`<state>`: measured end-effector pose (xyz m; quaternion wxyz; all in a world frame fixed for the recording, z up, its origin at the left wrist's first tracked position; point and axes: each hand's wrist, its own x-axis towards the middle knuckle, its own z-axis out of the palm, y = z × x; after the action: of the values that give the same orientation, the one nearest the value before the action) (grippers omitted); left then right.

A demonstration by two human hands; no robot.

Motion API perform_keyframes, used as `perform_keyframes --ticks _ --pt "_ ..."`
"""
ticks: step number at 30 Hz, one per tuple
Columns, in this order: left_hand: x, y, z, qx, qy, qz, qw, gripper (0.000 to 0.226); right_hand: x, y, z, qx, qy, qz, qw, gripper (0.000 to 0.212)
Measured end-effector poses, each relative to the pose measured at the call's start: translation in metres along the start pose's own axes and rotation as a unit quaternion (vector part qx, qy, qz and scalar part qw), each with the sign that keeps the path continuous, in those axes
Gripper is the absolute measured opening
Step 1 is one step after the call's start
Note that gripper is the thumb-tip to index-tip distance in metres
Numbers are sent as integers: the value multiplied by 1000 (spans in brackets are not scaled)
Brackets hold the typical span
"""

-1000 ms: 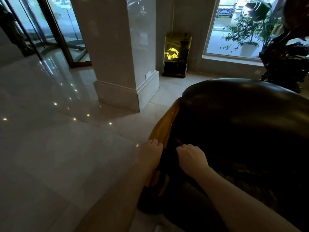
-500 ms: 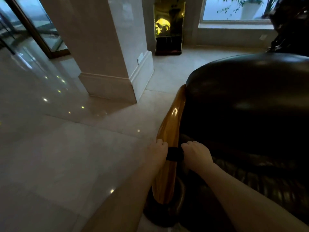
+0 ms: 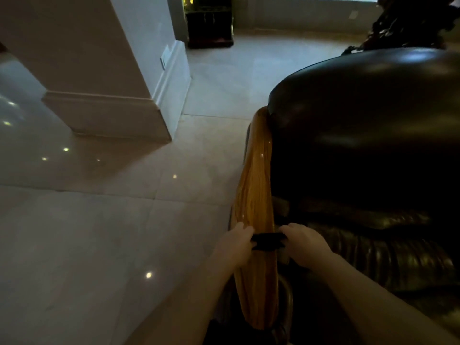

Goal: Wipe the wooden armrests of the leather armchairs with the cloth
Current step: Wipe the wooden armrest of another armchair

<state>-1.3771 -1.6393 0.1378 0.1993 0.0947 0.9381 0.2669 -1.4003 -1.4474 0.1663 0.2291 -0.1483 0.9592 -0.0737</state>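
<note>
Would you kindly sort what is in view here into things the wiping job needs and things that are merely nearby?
Part of the job:
- dark cloth stretched across the armrest
- glossy wooden armrest
- dark leather armchair
- left hand and right hand, each gripping a cloth end

Merely nearby:
- pale square pillar
- dark cabinet by the far wall
- polished tiled floor

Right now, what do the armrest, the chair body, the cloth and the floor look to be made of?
Armrest: wood, glossy varnish; visible grain and bright highlights.
Armchair: dark leather or a lookalike; soft sheen, creased folds lower down.
Cloth, stretched across the armrest between the left hand and right hand: dark fabric, weave too dim to tell.
Floor: polished stone or tile; mirrored ceiling lights, joint lines.
</note>
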Motion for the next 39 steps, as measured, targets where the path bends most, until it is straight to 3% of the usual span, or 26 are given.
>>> perform_keyframes --ticks 6,12,19,24,27,30,39 --pt "47 -45 18 -41 -39 -1 998 8 41 -7 10 40 -22 46 998 12" --pt "93 -57 22 -59 66 -35 995 11 91 4 5 61 12 60 996 24" --pt "137 -56 14 -62 204 -92 973 23 153 18 21 94 135 79 983 18" --pt "137 -46 37 56 332 -89 937 33 155 12 59 57 284 95 952 35" --pt "139 -41 58 121 320 -110 933 46 154 0 82 47 320 123 938 48" --pt "144 -43 68 140 293 -174 930 57 155 -11 104 59 308 155 937 59" --pt "151 -56 80 143 279 -156 937 60 159 -9 126 102 292 169 936 62"
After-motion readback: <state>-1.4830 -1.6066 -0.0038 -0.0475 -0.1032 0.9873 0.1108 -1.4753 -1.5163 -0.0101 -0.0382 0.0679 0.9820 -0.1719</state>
